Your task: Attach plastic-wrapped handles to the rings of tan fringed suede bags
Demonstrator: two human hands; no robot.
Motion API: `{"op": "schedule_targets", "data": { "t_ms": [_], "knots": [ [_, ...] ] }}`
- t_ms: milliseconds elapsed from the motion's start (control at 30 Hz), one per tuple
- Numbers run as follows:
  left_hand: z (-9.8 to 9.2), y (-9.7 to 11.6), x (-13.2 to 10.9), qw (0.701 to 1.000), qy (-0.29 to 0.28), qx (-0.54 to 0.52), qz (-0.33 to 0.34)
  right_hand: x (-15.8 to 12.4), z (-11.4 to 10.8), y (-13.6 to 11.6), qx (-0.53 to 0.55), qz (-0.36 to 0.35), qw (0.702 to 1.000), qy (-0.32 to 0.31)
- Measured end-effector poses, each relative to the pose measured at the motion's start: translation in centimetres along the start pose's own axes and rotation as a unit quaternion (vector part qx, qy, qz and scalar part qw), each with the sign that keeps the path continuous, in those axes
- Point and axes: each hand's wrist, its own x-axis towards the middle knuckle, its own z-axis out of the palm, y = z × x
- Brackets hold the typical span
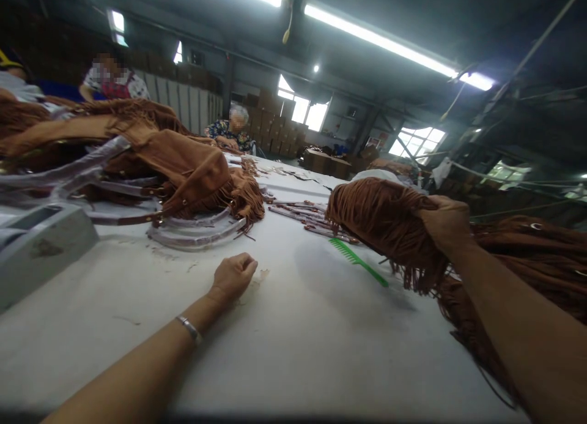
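My right hand (pixel 447 219) grips a brown fringed bag (pixel 383 213) and holds it above the table, its fringe hanging down. Below that bag a green comb (pixel 358 262) lies on the white tabletop (pixel 284 350). My left hand (pixel 233 277) is closed in a loose fist near the middle of the table, with nothing showing in it; a silver bracelet (pixel 189 329) circles the wrist. Scraps of pale material (pixel 261 276) lie beside its fingers.
Brown fringed bags with wrapped handles (pixel 192 167) are heaped at left, behind a grey tape dispenser (pixel 46 246). More brown fringed pieces (pixel 536 259) lie at right. Wrapped straps (pixel 302 213) rest mid-table. Co-workers (pixel 114 84) sit across the table, with stacked cartons (pixel 275 121) beyond.
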Motion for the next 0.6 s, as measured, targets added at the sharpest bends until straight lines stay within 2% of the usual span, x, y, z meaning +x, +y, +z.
{"op": "schedule_targets", "data": {
  "t_ms": [67,133,200,233,300,367,467,533,600],
  "knots": [
    [-0.1,-0.3,0.3,0.998,0.013,-0.05,-0.024,-0.7,-1.6,-2.8,0.017,-0.022,1.0,-0.014],
    [-0.4,-0.7,0.8,0.993,0.032,-0.102,-0.049,-3.3,-2.8,-5.1,0.014,-0.07,0.997,-0.032],
    [-1.0,-1.2,1.4,0.979,0.06,-0.171,-0.089,-7.3,-3.4,-6.2,-0.033,-0.184,0.982,-0.029],
    [-1.4,-1.4,1.7,0.968,0.08,-0.21,-0.114,-9.7,-3.3,-6.1,-0.023,-0.246,0.968,-0.035],
    [-2.1,-1.9,2.2,0.941,0.124,-0.273,-0.154,-14.2,-2.8,-4.6,0.034,-0.328,0.937,-0.115],
    [-2.5,-2.2,2.6,0.928,0.166,-0.29,-0.163,-17.6,-2.1,-1.7,0.012,-0.328,0.922,-0.206],
    [-2.4,-2.2,2.7,0.947,0.181,-0.243,-0.108,-19.5,-1.4,2.7,-0.05,-0.231,0.935,-0.264],
    [-2.0,-1.9,2.4,0.976,0.159,-0.15,-0.005,-19.1,-1.6,4.4,-0.072,-0.203,0.931,-0.293],
    [-1.4,-1.6,1.8,0.988,0.103,-0.034,0.111,-18.3,-2.0,5.0,-0.092,-0.209,0.921,-0.316]
  ]
}}
